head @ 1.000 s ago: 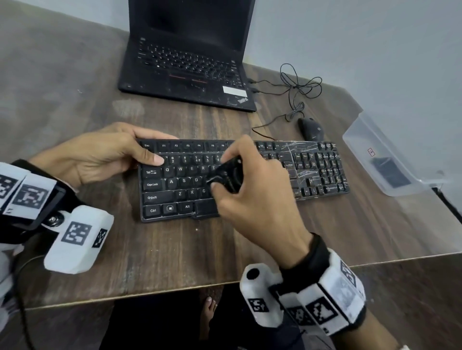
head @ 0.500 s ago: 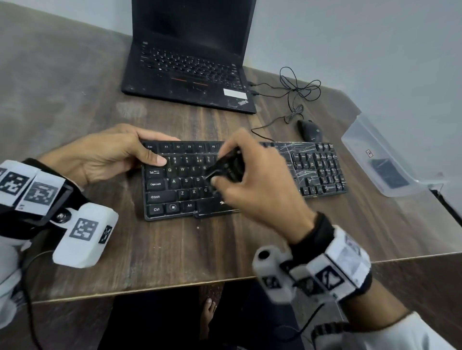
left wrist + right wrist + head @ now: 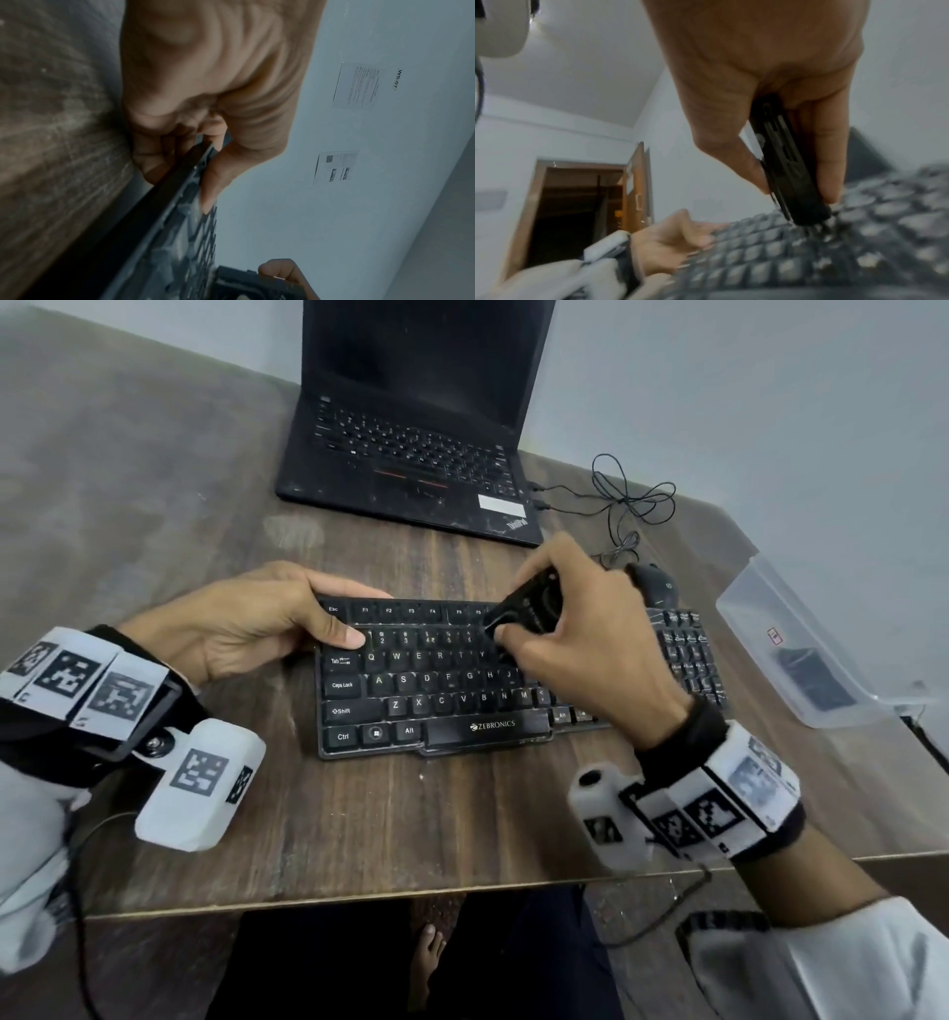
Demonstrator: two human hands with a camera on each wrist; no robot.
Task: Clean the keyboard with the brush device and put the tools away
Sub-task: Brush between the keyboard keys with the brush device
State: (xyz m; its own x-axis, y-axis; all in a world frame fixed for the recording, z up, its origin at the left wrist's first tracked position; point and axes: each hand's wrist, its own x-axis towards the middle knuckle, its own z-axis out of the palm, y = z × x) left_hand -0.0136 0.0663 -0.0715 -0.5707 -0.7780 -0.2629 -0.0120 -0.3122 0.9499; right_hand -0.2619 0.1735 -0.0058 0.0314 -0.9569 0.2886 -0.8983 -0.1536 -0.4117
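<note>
We pinch the light, rigid brush device (image 3: 531, 608) by its flat sides in our right hand (image 3: 580, 654) — left hand (image 3: 257, 629) grips the stiff keyboard's (image 3: 441, 690) corner.

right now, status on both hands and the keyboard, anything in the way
Left hand grips keyboard at its left end. Right hand holds brush device, tip on the number row. Nothing blocking; mouse behind, apart.

Table (image 3: 154, 516) — keyboard (image 3: 436, 690), laptop (image 3: 411, 449), mouse (image 3: 655, 588).
</note>
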